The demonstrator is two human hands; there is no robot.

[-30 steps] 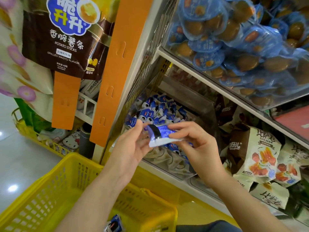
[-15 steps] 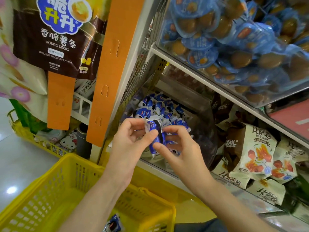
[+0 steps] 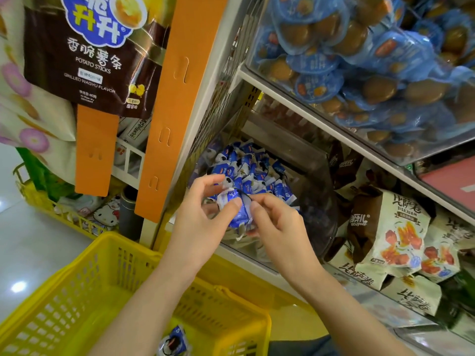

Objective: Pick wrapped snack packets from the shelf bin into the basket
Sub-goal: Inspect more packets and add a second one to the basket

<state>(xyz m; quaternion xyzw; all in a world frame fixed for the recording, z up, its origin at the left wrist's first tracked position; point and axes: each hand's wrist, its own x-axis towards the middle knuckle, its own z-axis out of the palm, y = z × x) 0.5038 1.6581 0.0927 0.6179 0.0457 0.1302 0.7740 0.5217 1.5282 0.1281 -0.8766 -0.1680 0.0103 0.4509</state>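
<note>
1. Upper left of the frame: a hanging brown bag [image 3: 97, 60] reads "香脆薯条", "POTATO STICKS" and "GRILLED WAGYU FLAVOR", with "升升" in yellow on a blue badge.
2. Right of the frame, on the lower shelf: cream-and-brown bags [image 3: 393, 227] print "BISAJUAN" under large Chinese characters. The finer print is too small to read.
3. Upper right: a clear bin of blue-lidded packs [image 3: 359, 60] showing brown ovals. Their writing is unreadable.
4. Centre: the shelf bin [image 3: 316, 201] holds a heap of blue-and-white snack packets [image 3: 252, 168], their print too small to read.
5. The held packet [image 3: 237, 214] sits just in front of that heap, above the bin's front edge.
6. The left hand [image 3: 198, 222] pinches the held packet's left side between the thumb and curled fingers [image 3: 205, 179].
7. The right hand [image 3: 280, 227] pinches its right edge with thumb and forefinger, set narrow.
8. Lower left: the yellow basket [image 3: 123, 258], with a lone packet [image 3: 174, 341] lying in its bottom.
</note>
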